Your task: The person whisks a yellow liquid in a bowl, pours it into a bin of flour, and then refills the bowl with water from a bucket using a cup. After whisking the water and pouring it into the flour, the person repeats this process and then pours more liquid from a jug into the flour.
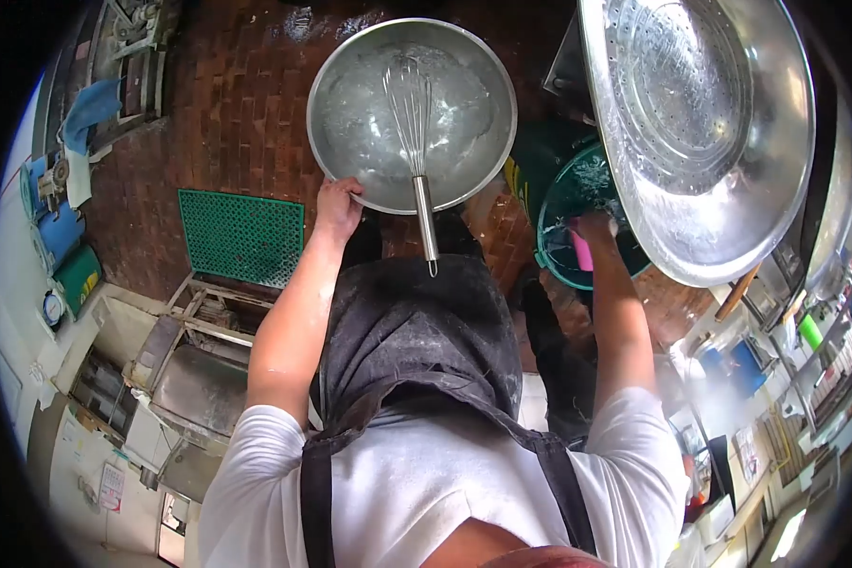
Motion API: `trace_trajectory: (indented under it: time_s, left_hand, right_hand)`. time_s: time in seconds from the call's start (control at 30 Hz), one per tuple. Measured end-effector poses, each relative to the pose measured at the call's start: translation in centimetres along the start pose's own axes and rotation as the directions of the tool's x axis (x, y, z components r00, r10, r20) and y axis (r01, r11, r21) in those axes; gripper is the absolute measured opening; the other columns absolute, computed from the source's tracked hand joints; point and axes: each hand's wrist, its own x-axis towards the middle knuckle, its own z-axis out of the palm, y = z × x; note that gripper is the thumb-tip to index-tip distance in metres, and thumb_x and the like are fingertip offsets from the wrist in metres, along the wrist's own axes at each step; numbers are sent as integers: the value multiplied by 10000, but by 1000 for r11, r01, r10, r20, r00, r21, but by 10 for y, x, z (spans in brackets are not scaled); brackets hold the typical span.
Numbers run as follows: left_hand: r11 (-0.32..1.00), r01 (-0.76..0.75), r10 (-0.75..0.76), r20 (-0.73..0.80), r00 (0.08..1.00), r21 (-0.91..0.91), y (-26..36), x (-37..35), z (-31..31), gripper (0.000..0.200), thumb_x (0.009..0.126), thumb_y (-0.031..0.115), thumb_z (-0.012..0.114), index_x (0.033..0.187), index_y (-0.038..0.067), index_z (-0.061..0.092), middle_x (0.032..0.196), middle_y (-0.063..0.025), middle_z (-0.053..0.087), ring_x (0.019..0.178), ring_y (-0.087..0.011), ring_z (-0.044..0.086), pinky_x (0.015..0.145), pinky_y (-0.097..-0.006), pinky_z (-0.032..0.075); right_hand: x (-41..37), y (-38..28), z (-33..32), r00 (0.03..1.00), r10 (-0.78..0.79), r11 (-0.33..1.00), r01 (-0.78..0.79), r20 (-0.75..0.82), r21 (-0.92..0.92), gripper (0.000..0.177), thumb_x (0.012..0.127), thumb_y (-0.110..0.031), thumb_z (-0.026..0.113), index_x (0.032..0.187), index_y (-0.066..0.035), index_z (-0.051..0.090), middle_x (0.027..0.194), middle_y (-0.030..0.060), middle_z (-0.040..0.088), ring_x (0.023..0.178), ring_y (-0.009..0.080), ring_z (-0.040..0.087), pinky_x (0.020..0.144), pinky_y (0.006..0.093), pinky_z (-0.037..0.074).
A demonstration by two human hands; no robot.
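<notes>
My left hand (339,206) grips the near-left rim of a large metal mixing bowl (469,170), its fingers closed over the edge. A wire whisk (424,213) leans in the bowl, wires inside and steel handle sticking out over the near rim toward my apron. Whitish smears and a wet shine cover the bowl's inside. To the right, my right hand (596,227) reaches into a green bucket (547,256) that seems to hold water. It is closed on a pink plastic cup (580,250), partly hidden by the hand and forearm.
A big metal basin with a perforated base (701,189) stands close to the right of the bucket. A green perforated mat (241,235) lies on the brown tiled floor (227,104) at left. Worn metal equipment (194,383) is at lower left; cluttered shelves (814,350) line the right.
</notes>
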Motion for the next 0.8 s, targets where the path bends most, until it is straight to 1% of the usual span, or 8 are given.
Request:
trace_trajectory:
  time_s: [0.23,0.3,0.4,0.47,0.53,0.6,0.63,0.8]
  left_hand:
    - [999,-11,15,-119,993,37,9,-36,19,293,702,-145,514,939,15,579,775,-61,594,799,-214,625,824,-364,528]
    - [999,26,-25,-25,999,25,-6,-21,-19,443,695,-167,520,1083,47,530,994,-70,600,931,-243,611,869,-376,521]
    - [1000,22,-21,-95,995,10,-8,-30,-5,461,692,-165,516,1101,46,527,1009,-77,599,943,-255,609,888,-384,515]
    - [1000,23,-22,-61,998,2,-9,-28,-6,460,692,-166,517,1101,45,526,1011,-79,597,949,-251,609,889,-381,515]
    - [1000,26,-26,-29,999,-1,-6,-32,-6,460,692,-166,519,1101,44,524,1013,-81,595,956,-248,609,890,-379,514]
    - [997,51,-53,-21,998,-52,4,-42,3,448,687,-166,530,1083,41,523,988,-73,589,929,-237,617,873,-370,521]
    - [997,50,-50,-12,999,-56,4,-43,0,448,687,-166,530,1083,41,523,988,-73,589,929,-237,617,873,-370,521]
    - [1000,19,-18,-99,995,8,33,-73,14,257,713,-125,560,922,24,580,881,-70,606,807,-211,617,762,-350,530]
  right_hand:
    - [68,-39,38,990,119,878,-68,-80,474,402,815,-437,711,1107,-161,715,1166,181,689,1036,353,692,875,479,566]
    - [75,-42,48,976,151,876,-60,-155,478,371,814,-410,711,1078,-149,718,1133,193,695,1000,371,695,855,483,569]
    - [77,-40,77,939,269,847,-124,-216,517,324,814,-376,718,1010,-119,724,1018,210,712,943,413,689,812,492,569]
    - [78,-32,104,908,230,760,57,-349,647,337,802,-392,725,998,-118,729,976,199,718,925,414,686,792,503,561]
    - [41,-33,73,942,295,752,-125,-160,647,309,805,-364,740,1013,-136,739,982,165,724,932,406,684,787,498,550]
    - [24,-24,68,895,190,756,130,-405,641,245,836,-285,730,1033,-141,749,993,161,720,925,409,679,780,480,544]
    - [-6,-25,47,853,310,581,180,-420,794,187,832,-219,757,991,-120,764,981,160,714,888,389,685,752,447,542]
    - [-85,-8,-8,666,352,630,351,-658,692,180,765,-213,830,895,-99,780,926,149,692,821,339,687,715,412,544]
